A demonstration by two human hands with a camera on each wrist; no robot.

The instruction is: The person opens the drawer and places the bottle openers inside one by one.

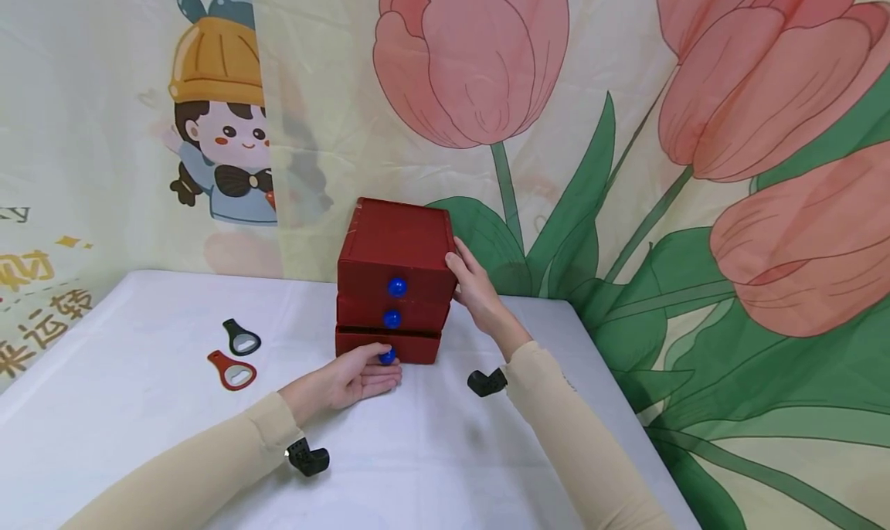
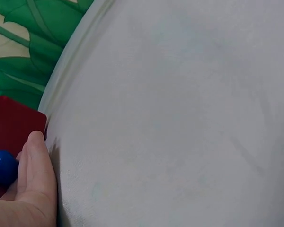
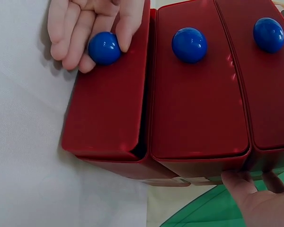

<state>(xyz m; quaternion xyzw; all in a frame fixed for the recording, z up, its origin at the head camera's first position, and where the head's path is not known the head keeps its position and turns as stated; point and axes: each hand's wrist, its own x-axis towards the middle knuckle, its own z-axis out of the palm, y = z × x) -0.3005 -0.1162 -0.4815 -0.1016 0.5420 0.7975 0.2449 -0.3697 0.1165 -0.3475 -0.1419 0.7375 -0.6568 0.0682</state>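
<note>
left hand [image 1: 353, 377] pinches bottom blue knob [image 1: 388, 357] – hard pulling could slide red drawer cabinet [image 1: 399, 234] – right hand [image 1: 481, 289] only presses its side.

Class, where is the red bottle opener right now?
In the head view, the red bottle opener lies at left on the table, just below the black opener, left of the left hand.

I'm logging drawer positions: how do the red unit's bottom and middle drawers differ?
The bottom drawer stands slightly out, a dark gap along its top edge; the middle drawer looks closed. The left hand pinches the bottom drawer's knob; no hand touches the middle drawer's knob. Both have red fronts and a round blue knob each.
</note>
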